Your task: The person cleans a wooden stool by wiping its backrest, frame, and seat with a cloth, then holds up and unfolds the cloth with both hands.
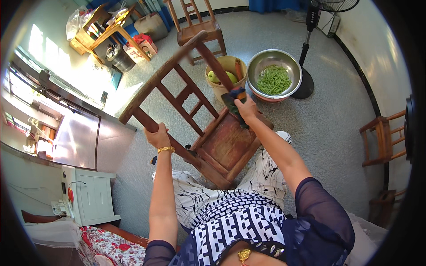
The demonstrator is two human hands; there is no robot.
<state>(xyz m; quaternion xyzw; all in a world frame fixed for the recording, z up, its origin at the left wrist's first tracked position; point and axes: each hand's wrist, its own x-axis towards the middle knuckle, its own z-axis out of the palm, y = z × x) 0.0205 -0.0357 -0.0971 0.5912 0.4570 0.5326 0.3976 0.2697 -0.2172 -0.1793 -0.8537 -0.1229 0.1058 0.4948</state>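
Note:
A worn brown wooden chair [226, 146] stands tilted between my knees, its slatted back leaning away to the upper left. My left hand [157, 136], with a gold bracelet at its wrist, is closed round the nearer left post of the chair's back. On the other side, my right hand [246, 110] is closed on a dark green and blue item [231, 105] with an orange part. That item lies against the lower end of the right back post; its kind I cannot make out.
Ahead stand a cream bucket [217, 91] with green and orange produce and a steel basin [253, 75] of green beans [274, 80]. Behind them are a pedestal fan [305, 53] and another chair [199, 32]. A white cabinet [94, 195] is at left.

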